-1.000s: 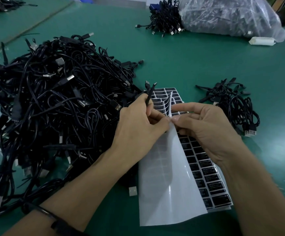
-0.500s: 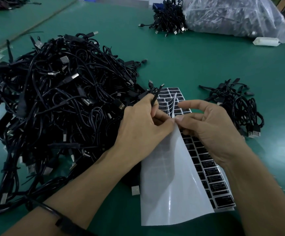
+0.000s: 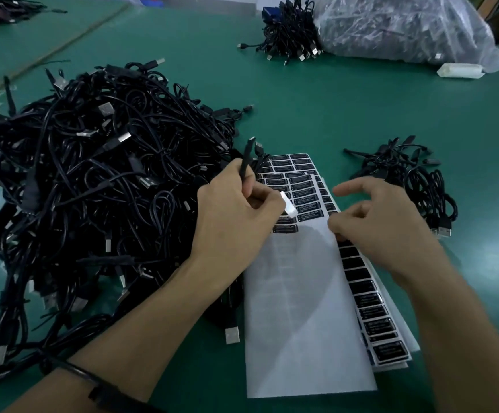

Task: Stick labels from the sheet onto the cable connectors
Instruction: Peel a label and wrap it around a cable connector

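Note:
The label sheet (image 3: pixel 364 302) lies on the green table (image 3: pixel 316 102), rows of black labels showing beside a white sheet (image 3: pixel 299 308) that covers its left part. My left hand (image 3: pixel 233 222) grips a thin black cable connector (image 3: pixel 246 158) that sticks up between its fingers, and its fingertips pinch a peeled label (image 3: pixel 288 206) with the white side up. My right hand (image 3: pixel 382 225) hovers just right of it over the sheet, fingers loose and spread, thumb tip close to or on the paper.
A big tangled pile of black USB cables (image 3: pixel 93 189) fills the left. A small cable bundle (image 3: pixel 418 183) lies right of the sheet. At the back are another bundle (image 3: pixel 290 34), a clear plastic bag (image 3: pixel 397 25) and a white object (image 3: pixel 460 70).
The hands were pinched together at the sheet's edge. Now the left hand has pulled away with a label, the right hand has let go and moved right, and the lifted strip lies flat.

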